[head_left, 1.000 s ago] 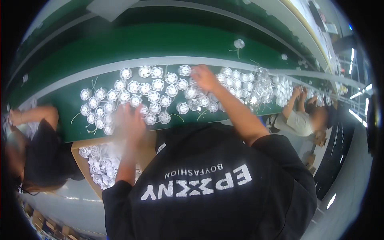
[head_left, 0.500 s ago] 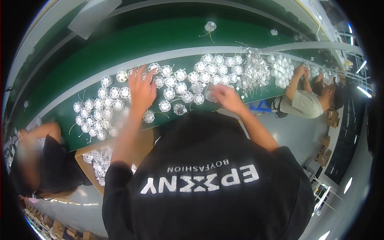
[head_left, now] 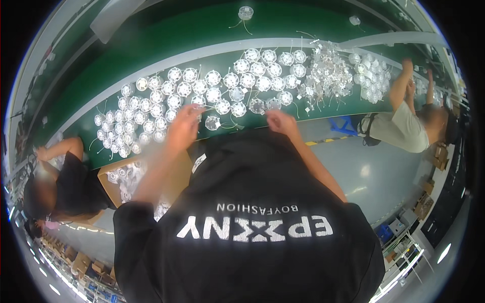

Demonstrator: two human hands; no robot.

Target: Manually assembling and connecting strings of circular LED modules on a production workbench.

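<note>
Many round white parts with dark, spoke-like gaps and thin wire tails (head_left: 212,94) lie in close groups on the green worktop. My left hand (head_left: 184,127) is at the near side of the middle group. Its fingers are drawn together beside a round part (head_left: 198,100), and what they hold, if anything, is hidden. Close to the worktop's near edge, my right hand (head_left: 281,122) has its fingers curled in next to a greyer round part (head_left: 256,105). Whether it grips that part or its wire cannot be made out.
A heap of small clear-white pieces (head_left: 328,73) lies right of the groups, with more round parts (head_left: 372,76) beyond. A pale rail (head_left: 166,63) runs behind them. An open cardboard box (head_left: 174,174) stands below my left forearm. Co-workers (head_left: 404,123) sit at both sides.
My left hand has come nearer from the back row, and its spread fingers have drawn together. My right hand stays near the front edge, its fingers curled. The whole view has shifted slightly.
</note>
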